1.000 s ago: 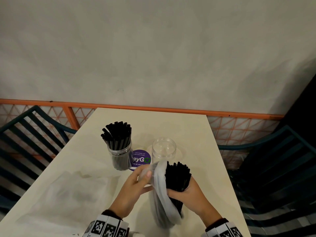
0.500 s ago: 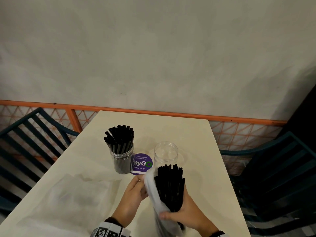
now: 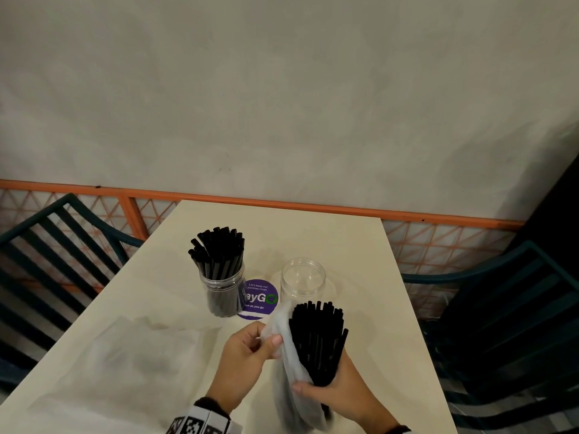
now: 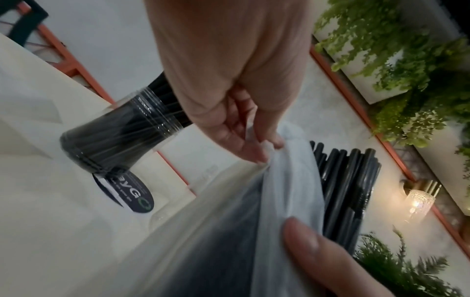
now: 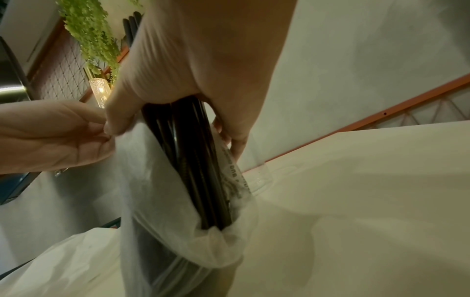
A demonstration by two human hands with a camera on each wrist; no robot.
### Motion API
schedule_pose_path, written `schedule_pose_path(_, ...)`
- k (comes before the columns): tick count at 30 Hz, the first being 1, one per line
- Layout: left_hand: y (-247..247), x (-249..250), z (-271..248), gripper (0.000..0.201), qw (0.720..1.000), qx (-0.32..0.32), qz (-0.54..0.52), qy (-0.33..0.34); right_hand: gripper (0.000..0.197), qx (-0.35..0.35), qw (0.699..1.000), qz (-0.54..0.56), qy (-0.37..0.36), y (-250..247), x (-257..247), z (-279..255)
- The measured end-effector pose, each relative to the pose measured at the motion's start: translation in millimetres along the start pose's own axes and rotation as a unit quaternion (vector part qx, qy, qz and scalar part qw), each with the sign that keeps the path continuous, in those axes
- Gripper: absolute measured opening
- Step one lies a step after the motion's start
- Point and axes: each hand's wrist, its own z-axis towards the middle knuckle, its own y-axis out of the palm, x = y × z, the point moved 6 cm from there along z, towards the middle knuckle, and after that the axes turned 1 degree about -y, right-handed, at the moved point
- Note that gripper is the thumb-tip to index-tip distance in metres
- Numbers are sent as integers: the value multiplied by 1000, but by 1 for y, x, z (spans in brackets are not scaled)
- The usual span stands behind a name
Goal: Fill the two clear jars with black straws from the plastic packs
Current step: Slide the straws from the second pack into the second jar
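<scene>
Grey plaster wall (image 3: 282, 89) and an orange rail (image 3: 313, 206) stand behind a cream table (image 3: 313, 239), with dark slatted chairs (image 3: 56, 261) on both sides. On the table, between the two jars, lies a round purple sticker (image 3: 261, 297); its big letters read "ayGO", the first letter hidden by the jar, with small lines "Let's keep our pantries clean" above and "as you go" below.

Nearest the camera, the right hand (image 3: 340, 386) is wrapped around a bundle of black straws (image 3: 316, 339), which stands upright and sticks halfway out of a cloudy plastic pack (image 3: 289, 371). The left hand (image 3: 242, 358) pinches the pack's upper edge between thumb and fingers, beside the straws. In the right wrist view faint print runs along the pack, too blurred to read.

Just beyond the bundle stands the empty jar (image 3: 303, 278), clear and lidless. To its left, the full jar (image 3: 223, 289) holds black straws fanning above its rim. A flattened plastic sheet (image 3: 134, 355) lies on the table at the left.
</scene>
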Motion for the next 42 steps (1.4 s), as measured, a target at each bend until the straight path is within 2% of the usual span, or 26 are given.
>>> schedule_pose_path(5,12,-9,-6,30,993,-41,-78,-83,86,-10,1000,-19,23,4,9,-4)
schedule_pose_path(7,7,-7,-5,26,989,-37,-92,-107,82,9,1000,-23,19,3,9,-5)
schedule_pose_path(9,1,4,-4,15,991,-39,-95,-86,79,21,1000,-20,7,2,3,-5)
schedule_pose_path(10,-1,9,-3,27,994,-50,-73,-62,79,22,1000,-20,0,2,0,-5)
schedule_pose_path(12,-3,21,-1,54,995,-95,39,-9,80,16,999,-24,-18,2,-5,-3)
schedule_pose_path(14,-4,27,-1,56,987,-122,104,28,80,3,999,-39,-29,5,-6,-1)
schedule_pose_path(16,-10,25,1,45,991,-89,95,28,77,-13,998,-57,-24,9,-5,1)
schedule_pose_path(18,-16,14,3,45,997,-32,68,8,75,-34,998,-56,-12,12,-3,4)
schedule_pose_path(20,-20,3,1,42,999,17,43,-4,78,-73,996,-47,11,17,-3,6)
schedule_pose_path(23,-22,-10,-1,23,997,62,38,-30,87,-109,991,-68,45,19,-2,12)
schedule_pose_path(30,-28,-20,-8,18,989,51,45,-132,120,-138,957,-225,123,1,-1,14)
schedule_pose_path(35,-36,-30,-10,21,985,67,45,-154,129,-275,908,-246,197,-8,12,0)
schedule_pose_path(36,-37,-32,-10,19,985,71,47,-152,125,-296,897,-250,210,-10,14,-4)
schedule_pose_path(38,-39,-34,-9,17,985,75,48,-149,100,-309,886,-252,238,-15,17,-10)
schedule_pose_path(40,-39,-35,-8,17,985,71,46,-148,76,-299,895,-203,262,-21,21,-16)
schedule_pose_path(42,-41,-37,-9,18,985,74,47,-145,65,-289,902,-166,275,-24,25,-20)
